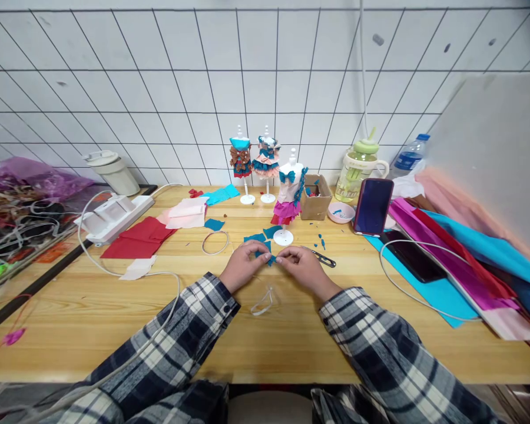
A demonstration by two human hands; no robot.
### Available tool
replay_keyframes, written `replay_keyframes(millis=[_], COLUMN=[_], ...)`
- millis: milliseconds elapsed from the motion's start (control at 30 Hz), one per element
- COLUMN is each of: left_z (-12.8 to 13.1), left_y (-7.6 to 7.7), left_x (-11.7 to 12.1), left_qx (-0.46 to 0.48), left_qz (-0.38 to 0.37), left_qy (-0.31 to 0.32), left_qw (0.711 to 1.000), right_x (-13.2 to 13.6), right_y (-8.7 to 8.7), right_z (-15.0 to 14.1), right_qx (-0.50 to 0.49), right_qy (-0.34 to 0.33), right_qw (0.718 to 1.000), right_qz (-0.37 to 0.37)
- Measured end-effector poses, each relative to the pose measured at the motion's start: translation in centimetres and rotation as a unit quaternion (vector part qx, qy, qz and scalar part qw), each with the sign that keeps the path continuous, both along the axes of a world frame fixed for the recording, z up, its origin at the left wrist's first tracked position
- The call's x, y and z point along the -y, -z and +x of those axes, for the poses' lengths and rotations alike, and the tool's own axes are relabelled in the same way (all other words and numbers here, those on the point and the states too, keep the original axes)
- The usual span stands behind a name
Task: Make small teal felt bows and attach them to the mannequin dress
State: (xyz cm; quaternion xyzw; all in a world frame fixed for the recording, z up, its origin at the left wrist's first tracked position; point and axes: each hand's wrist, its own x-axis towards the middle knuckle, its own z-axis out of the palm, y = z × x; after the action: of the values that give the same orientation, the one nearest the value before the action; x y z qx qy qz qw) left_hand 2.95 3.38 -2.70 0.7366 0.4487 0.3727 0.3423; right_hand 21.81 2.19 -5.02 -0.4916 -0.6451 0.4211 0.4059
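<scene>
The left hand (247, 262) and right hand (301, 265) meet at the middle of a wooden table (194, 330), each pinching, thumb to fingers, a small teal scrap (271, 259) held between them. Fingers cover much of it; whether it is cloth or crepe paper, I cannot tell. Being so small, it could tear or slip if the two pinches pull apart unevenly.

Just beside the right hand lie what look like thread snips (325, 259); a careless sweep of that hand could knock them or meet the blades. Nearer the person is a thin white loop (263, 301), which a sleeve might catch.

Just beyond the fingers are loose teal pieces (255, 238) and a miniature dress form (290, 185) in a pink outfit with a teal bow. Its narrow stand could tip if a knuckle bumped it. Two more dressed forms (267, 159) stand behind, with a cardboard box (317, 207) to the right. At left, a white cable (176, 288) crosses the left forearm and could snag as that arm moves.
</scene>
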Motion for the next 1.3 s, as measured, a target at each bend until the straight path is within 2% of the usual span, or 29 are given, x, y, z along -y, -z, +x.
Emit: replay_keyframes(millis=[200, 433, 700, 967, 1167, 1300], left_z=[-0.1, 0.3, 0.2, 0.3, 0.7, -0.4], left_y=[0.5, 0.4, -0.1, 0.1, 0.3, -0.4], left_x=[-0.2, 0.2, 0.3, 0.4, 0.6, -0.2], left_qx=[0.019, -0.022, -0.019, -0.044, -0.063, -0.131], left_qz=[-0.025, -0.008, -0.028, 0.016, 0.066, 0.072], left_qy=[-0.035, -0.022, 0.008, -0.008, -0.025, -0.028], left_qw=[0.999, 0.999, 0.999, 0.999, 0.996, 0.988], right_x=[-0.1, 0.3, -0.1, 0.2, 0.0, -0.2], right_y=[-0.1, -0.5, 0.0, -0.3, -0.1, -0.2], right_z=[0.3, -0.1, 0.0, 0.0, -0.1, 0.4], right_qx=[0.021, 0.008, -0.091, -0.031, -0.071, 0.001], right_qy=[-0.002, 0.0, 0.003, 0.022, 0.028, 0.045], right_qw=[1.0, 1.0, 0.995, 0.999, 0.996, 0.999], right_qz=[-0.012, -0.023, -0.05, -0.014, -0.037, -0.03])
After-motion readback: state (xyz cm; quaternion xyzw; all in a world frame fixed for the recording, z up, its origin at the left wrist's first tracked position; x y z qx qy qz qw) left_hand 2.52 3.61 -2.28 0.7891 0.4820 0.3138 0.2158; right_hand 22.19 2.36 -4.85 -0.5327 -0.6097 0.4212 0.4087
